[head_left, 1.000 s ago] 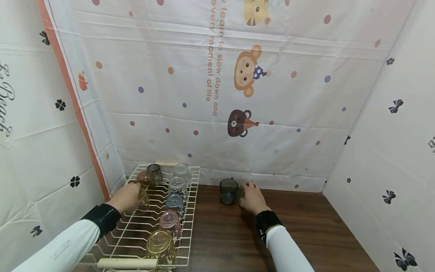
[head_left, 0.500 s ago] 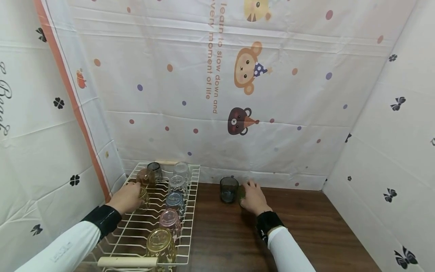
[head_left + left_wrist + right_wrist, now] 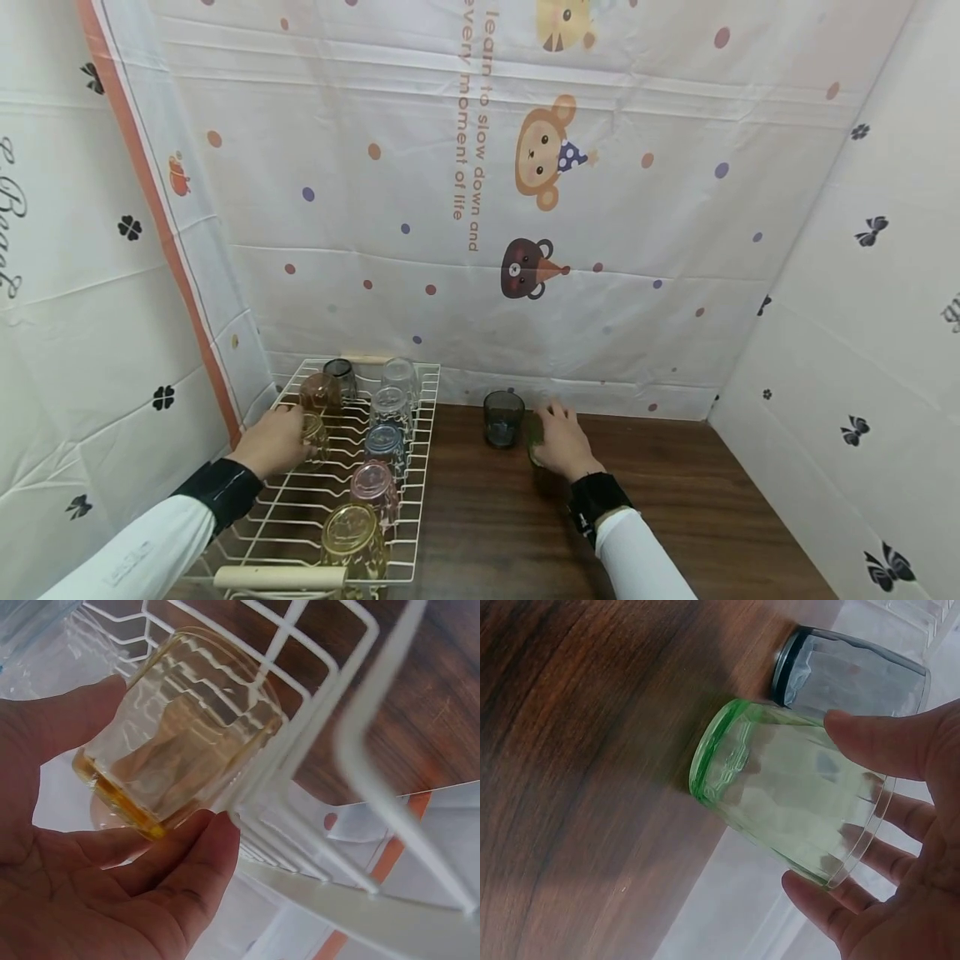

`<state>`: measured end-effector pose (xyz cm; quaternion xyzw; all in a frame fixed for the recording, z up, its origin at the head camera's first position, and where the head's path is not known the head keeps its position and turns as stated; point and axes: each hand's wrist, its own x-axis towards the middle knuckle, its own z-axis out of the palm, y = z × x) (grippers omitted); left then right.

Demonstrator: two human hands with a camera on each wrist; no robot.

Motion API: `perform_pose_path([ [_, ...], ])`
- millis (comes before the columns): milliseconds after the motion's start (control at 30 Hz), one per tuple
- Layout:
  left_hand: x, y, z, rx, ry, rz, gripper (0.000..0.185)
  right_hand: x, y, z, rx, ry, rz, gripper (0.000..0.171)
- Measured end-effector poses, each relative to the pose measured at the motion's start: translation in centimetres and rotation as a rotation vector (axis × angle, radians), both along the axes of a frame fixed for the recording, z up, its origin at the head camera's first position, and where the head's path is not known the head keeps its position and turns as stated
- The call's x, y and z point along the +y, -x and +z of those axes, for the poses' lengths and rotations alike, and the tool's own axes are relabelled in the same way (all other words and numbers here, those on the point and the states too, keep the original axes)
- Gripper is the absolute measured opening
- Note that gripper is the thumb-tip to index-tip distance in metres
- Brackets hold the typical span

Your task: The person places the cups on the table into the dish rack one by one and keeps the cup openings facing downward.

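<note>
My left hand (image 3: 288, 437) reaches into a white wire rack (image 3: 300, 508) on the left and grips an amber glass (image 3: 316, 435). In the left wrist view the thumb and fingers (image 3: 202, 855) curl round this amber glass (image 3: 180, 727), which leans against the rack wires (image 3: 352, 750). My right hand (image 3: 558, 429) holds a green glass (image 3: 532, 433) that stands on the wooden table. In the right wrist view the thumb (image 3: 877, 742) and fingers wrap round the green glass (image 3: 787, 795). A grey glass (image 3: 502, 418) stands just left of it, also seen as the grey glass (image 3: 855, 671).
The rack carries several upturned glasses: pink (image 3: 375, 487), blue (image 3: 386, 446), clear (image 3: 392, 408) and a large amber one (image 3: 352, 542) at the front. Cloth walls (image 3: 525, 250) close in the back and both sides. Bare brown table (image 3: 697, 517) stretches to the right.
Both hands stay at their glasses; only the head view has shifted slightly.
</note>
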<state>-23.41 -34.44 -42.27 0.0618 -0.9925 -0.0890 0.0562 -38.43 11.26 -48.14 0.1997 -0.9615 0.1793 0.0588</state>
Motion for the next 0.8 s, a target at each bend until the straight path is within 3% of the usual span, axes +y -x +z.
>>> perform_pose_path([
  [400,-0.5,-0.3,0.1,0.007,-0.03,0.028,0.089,-0.1,-0.8,0.4,-0.018,-0.034,-0.015,0.068],
  [800,-1.0,-2.2,0.2,0.055,-0.065,0.032,0.103,1.0,-6.6,0.4,-0.001,0.024,0.064,0.064],
])
